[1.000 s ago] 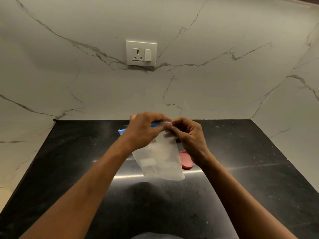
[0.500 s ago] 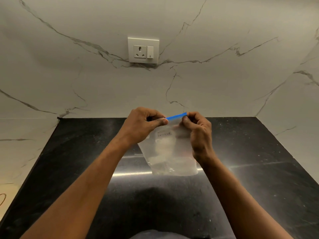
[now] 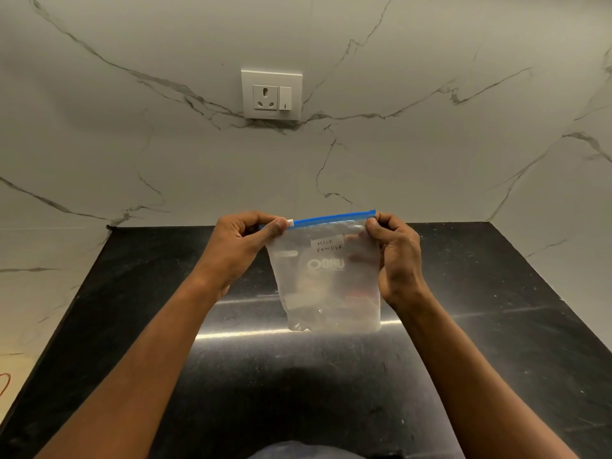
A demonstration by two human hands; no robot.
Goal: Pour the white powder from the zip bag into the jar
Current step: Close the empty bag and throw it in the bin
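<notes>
The black countertop [image 3: 132, 326] runs from its left edge against the marble wall [image 3: 99, 144] to a bare stretch on the far right, with open surface near and either side of the arms. The left hand [image 3: 241, 246] pinches the white slider at the left end of the blue zip strip [image 3: 331, 218]. The zip bag [image 3: 331, 286] hangs upright above the counter's middle, translucent, labelled "MILK POWDER", powder low inside. The right hand [image 3: 397, 260] grips its right top corner.

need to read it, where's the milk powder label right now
Head view, centre: the label sits high on the zip bag, just under its blue zip strip, between both hands.
</notes>
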